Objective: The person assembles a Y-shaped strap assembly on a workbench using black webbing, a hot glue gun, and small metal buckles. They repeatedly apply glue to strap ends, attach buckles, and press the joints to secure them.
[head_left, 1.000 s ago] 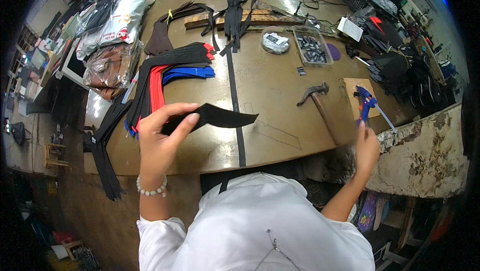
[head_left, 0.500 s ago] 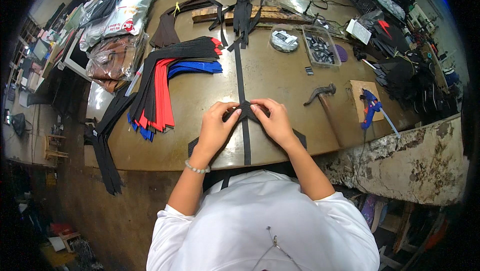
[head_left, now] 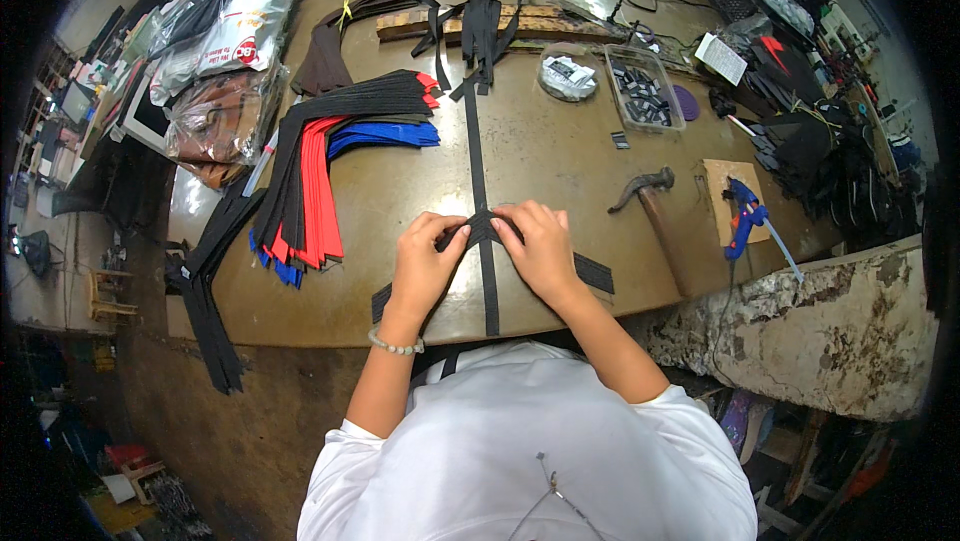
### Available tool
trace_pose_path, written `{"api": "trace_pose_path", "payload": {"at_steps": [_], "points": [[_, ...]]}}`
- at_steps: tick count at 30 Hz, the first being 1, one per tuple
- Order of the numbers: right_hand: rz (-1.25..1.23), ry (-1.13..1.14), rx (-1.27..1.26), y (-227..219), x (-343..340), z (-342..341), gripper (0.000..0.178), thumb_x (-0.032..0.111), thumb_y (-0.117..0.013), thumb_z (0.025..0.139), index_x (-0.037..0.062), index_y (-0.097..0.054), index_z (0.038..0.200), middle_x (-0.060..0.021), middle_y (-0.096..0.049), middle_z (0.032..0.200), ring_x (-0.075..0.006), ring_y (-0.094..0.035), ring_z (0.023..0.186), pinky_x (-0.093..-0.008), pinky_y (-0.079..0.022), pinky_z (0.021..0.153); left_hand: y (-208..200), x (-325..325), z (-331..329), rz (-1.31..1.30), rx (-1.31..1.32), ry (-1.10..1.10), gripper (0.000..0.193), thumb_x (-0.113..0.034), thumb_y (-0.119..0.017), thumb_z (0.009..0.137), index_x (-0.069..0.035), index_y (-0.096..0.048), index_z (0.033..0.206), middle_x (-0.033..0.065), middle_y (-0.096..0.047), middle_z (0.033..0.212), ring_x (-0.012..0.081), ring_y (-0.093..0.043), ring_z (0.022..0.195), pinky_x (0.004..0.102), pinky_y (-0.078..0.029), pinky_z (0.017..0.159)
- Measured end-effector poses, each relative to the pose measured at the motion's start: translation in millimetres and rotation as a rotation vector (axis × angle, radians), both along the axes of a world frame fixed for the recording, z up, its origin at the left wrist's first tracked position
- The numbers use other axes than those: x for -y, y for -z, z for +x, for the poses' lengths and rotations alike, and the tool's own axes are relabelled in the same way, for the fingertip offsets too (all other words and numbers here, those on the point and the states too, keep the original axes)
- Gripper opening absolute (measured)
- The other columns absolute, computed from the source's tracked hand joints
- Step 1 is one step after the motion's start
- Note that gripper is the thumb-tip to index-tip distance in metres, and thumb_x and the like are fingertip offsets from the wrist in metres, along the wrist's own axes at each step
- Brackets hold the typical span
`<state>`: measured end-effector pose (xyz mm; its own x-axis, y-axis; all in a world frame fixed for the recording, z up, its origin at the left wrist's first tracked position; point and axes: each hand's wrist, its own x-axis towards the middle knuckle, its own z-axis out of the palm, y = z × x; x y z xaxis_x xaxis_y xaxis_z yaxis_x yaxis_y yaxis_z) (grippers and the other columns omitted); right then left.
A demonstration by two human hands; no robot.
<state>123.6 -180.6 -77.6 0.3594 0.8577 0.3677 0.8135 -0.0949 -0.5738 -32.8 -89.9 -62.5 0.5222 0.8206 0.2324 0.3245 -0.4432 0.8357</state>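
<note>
Before me on the brown table [head_left: 400, 181], my left hand [head_left: 428, 256] and my right hand [head_left: 536, 249] pinch a black fabric strip [head_left: 483, 226] between thumbs and fingertips. The strip is bent into an upside-down V with its peak between my hands. One end [head_left: 594, 273] shows beyond my right wrist, the other [head_left: 380, 303] by my left wrist. Under the peak passes a narrow black webbing strap [head_left: 490, 291], which runs from the far bundle of webbing [head_left: 482, 26] down to the table's front edge. My palms hide parts of the strip's two arms.
Left of my hands lie stacked black, red and blue strips [head_left: 320, 186]. A hammer [head_left: 648, 191] and a blue glue gun [head_left: 742, 216] on a board are to the right. Farther back stand a box of small black parts [head_left: 643, 91], a round tub [head_left: 568, 76] and wooden planks [head_left: 550, 29].
Both hands still pinch the strip at its peak. They have shifted slightly, and more of the strip's right end now shows. The whole view has tilted a little.
</note>
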Motion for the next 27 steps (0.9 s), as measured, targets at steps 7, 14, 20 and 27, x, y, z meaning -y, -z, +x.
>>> {"api": "trace_pose_path", "payload": {"at_steps": [7, 14, 20, 27], "points": [[-0.059, -0.033, 0.307, -2.2, 2.4, -11.0, 0.022, 0.019, -0.068, 0.086, 0.0144, -0.070, 0.107, -0.0018, -0.062, 0.103, -0.0243, -0.057, 0.097, -0.0404, -0.040, 0.082, -4.1, 7.9, 1.7, 0.359, -0.196, -0.016, 0.023, -0.007, -0.074, 0.079, -0.010, -0.075, 0.102, 0.0068, -0.066, 0.098, 0.0251, -0.059, 0.090, 0.0358, -0.048, 0.082], [-0.097, -0.175, 0.123, -27.3, 27.1, 63.3, 0.029, 0.023, -0.067, 0.087, 0.0081, -0.070, 0.112, -0.0148, -0.056, 0.133, -0.0350, -0.047, 0.125, -0.0470, -0.038, 0.105, 0.8, 11.5, 1.9, 0.329, -0.176, 0.135, 0.037, 0.003, -0.069, 0.075, -0.013, -0.074, 0.108, 0.0088, -0.060, 0.099, 0.0303, -0.054, 0.096, 0.0396, -0.048, 0.087], [0.203, 1.198, 0.196, -9.2, 166.4, 185.7, 0.037, 0.031, -0.078, 0.083, -0.0018, -0.062, 0.088, -0.0200, -0.061, 0.095, -0.0314, -0.059, 0.085, -0.0448, -0.045, 0.070, 0.9, 10.7, 2.3, 0.358, -0.212, 0.119, 0.029, -0.002, -0.069, 0.079, -0.015, -0.076, 0.104, 0.0050, -0.061, 0.098, 0.0262, -0.055, 0.095, 0.0382, -0.045, 0.087], [0.139, 0.911, 0.017, -2.5, 188.0, 247.2, 0.049, 0.032, -0.065, 0.094, -0.0017, -0.050, 0.126, -0.0278, -0.064, 0.111, -0.0424, -0.062, 0.105, -0.0456, -0.048, 0.090, 2.1, 7.6, 1.7, 0.389, -0.145, 0.135, 0.025, -0.002, -0.068, 0.080, -0.012, -0.076, 0.102, 0.0071, -0.061, 0.095, 0.0271, -0.053, 0.092, 0.0370, -0.045, 0.083]]}}
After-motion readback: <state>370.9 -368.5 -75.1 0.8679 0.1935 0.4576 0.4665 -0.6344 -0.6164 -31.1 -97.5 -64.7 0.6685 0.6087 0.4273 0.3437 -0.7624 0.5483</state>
